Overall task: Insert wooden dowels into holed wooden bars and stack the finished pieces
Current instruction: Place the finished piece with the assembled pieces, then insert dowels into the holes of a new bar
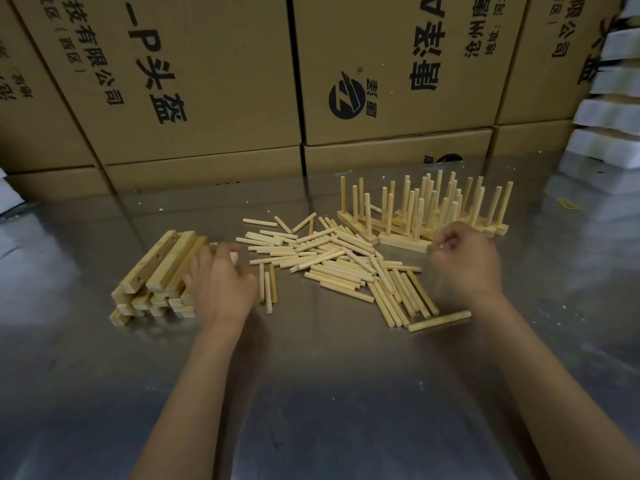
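A stack of holed wooden bars (157,271) lies at the left on the metal table (311,393). My left hand (221,285) rests against the stack's right side, fingers spread over the bars; a grip is not clear. Loose wooden dowels (339,265) lie scattered in the middle. At the back right stand finished pieces (426,216), bars with upright dowels. My right hand (467,261) hovers just in front of them, fingers curled; whether it holds something I cannot tell.
Large printed cardboard boxes (381,81) form a wall behind the table. White foam blocks (609,116) are piled at the far right. A single dowel (440,320) lies apart at the heap's near right edge.
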### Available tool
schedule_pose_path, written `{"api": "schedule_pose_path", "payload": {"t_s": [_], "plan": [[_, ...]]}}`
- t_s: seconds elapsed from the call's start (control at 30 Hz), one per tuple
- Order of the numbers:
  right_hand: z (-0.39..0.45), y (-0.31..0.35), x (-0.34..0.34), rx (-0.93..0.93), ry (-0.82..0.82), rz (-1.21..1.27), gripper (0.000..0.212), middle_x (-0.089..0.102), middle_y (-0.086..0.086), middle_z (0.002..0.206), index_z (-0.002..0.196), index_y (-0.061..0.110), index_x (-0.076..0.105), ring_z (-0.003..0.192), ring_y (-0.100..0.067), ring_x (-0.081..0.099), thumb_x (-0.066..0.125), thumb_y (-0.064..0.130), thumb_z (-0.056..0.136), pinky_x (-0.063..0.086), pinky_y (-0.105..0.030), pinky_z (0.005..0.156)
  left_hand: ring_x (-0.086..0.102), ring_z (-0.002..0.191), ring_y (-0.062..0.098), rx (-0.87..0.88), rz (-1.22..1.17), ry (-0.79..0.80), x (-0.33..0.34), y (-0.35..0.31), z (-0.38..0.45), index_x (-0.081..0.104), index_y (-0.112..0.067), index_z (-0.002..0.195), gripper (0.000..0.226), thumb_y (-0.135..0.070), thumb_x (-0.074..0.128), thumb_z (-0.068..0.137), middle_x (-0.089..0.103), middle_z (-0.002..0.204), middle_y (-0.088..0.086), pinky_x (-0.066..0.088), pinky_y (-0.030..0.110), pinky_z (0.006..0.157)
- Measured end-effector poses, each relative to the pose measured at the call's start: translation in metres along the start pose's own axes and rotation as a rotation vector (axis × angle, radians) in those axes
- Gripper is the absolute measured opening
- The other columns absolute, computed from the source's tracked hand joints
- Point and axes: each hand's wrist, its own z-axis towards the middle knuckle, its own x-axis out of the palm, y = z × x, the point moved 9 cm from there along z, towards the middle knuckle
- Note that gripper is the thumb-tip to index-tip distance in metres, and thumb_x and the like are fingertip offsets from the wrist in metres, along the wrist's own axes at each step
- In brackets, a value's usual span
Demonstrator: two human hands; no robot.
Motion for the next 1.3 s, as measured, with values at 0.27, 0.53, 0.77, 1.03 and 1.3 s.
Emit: {"api": "schedule_pose_path", "payload": {"t_s": [0.27, 0.53, 0.77, 1.03, 1.3], "plan": [[-0.061, 0.11, 0.101, -0.279, 0.416, 0.139, 0.01, 0.066, 0.01, 0.076, 0.079, 0.024, 0.065, 0.077, -0.009, 0.061, 0.06, 0.017, 0.084, 0.048, -0.027, 0.068, 0.043, 0.133, 0.032, 0.056, 0.436, 0.275, 0.031, 0.003, -0.009, 0.049, -0.014, 0.14, 0.045, -0.026, 0.046, 0.096, 0.056, 0.139, 0.015, 0.025, 0.041, 0.112], [-0.114, 0.126, 0.151, -0.586, 0.502, 0.033, 0.025, 0.052, 0.012, 0.099, 0.112, 0.023, 0.061, 0.101, -0.012, 0.045, 0.057, 0.02, 0.088, 0.041, -0.033, 0.089, 0.054, 0.119, 0.037, -0.111, -0.007, 0.277, 0.031, 0.006, -0.006, 0.058, -0.009, 0.127, 0.035, -0.012, 0.058, 0.092, 0.057, 0.126, 0.014, 0.042, 0.038, 0.091], [-0.116, 0.123, 0.147, -0.566, 0.483, 0.114, 0.029, 0.055, 0.009, 0.103, 0.118, 0.025, 0.062, 0.104, -0.012, 0.046, 0.057, 0.025, 0.09, 0.043, -0.037, 0.093, 0.063, 0.07, 0.023, -0.257, -0.148, 0.323, 0.035, 0.024, -0.004, 0.073, -0.011, 0.071, 0.021, -0.025, 0.07, 0.086, 0.072, 0.076, 0.01, 0.042, 0.03, 0.058], [-0.121, 0.124, 0.155, -0.624, 0.487, 0.0, 0.032, 0.052, 0.009, 0.116, 0.118, 0.031, 0.066, 0.113, -0.012, 0.043, 0.053, 0.047, 0.093, 0.035, -0.033, 0.095, 0.064, 0.095, 0.019, -0.432, -0.663, 0.269, 0.049, 0.035, 0.0, 0.057, -0.02, 0.106, 0.021, -0.027, 0.067, 0.088, 0.07, 0.1, 0.003, 0.049, 0.033, 0.077], [-0.12, 0.133, 0.147, -0.677, 0.376, -0.092, 0.035, 0.049, 0.008, 0.109, 0.099, 0.025, 0.062, 0.106, -0.012, 0.042, 0.053, 0.056, 0.086, 0.038, -0.033, 0.089, 0.058, 0.078, 0.02, -0.563, -0.865, 0.338, 0.058, 0.045, -0.003, 0.066, -0.018, 0.095, 0.011, -0.021, 0.068, 0.085, 0.06, 0.081, 0.002, 0.046, 0.03, 0.064]]}}
